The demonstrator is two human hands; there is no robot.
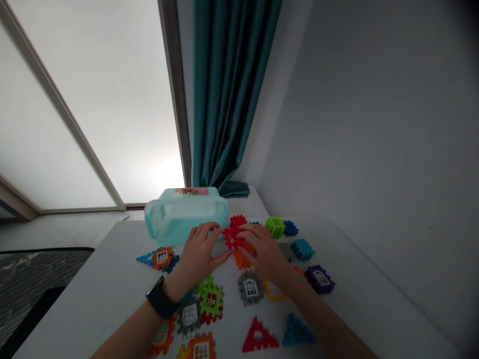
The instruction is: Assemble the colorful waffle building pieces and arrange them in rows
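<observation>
Between my hands stands a red interlocking plastic toy piece (232, 234), raised on edge, with my left hand (198, 249) gripping its left side and my right hand (264, 252) its right side. Just below it, an orange piece (242, 260) is partly hidden by my right hand. Window-patterned toy tiles lie around my wrists, including a grey one (250, 289) and a green one (211, 301). A black smartwatch (160, 297) circles my left wrist.
A pale turquoise plastic box (186, 214) lies on its side behind my left hand on the white table (82, 299). Several more toy pieces lie scattered on the table. A wall rises along the right side, and the table's left edge drops to a dark mat (33, 284).
</observation>
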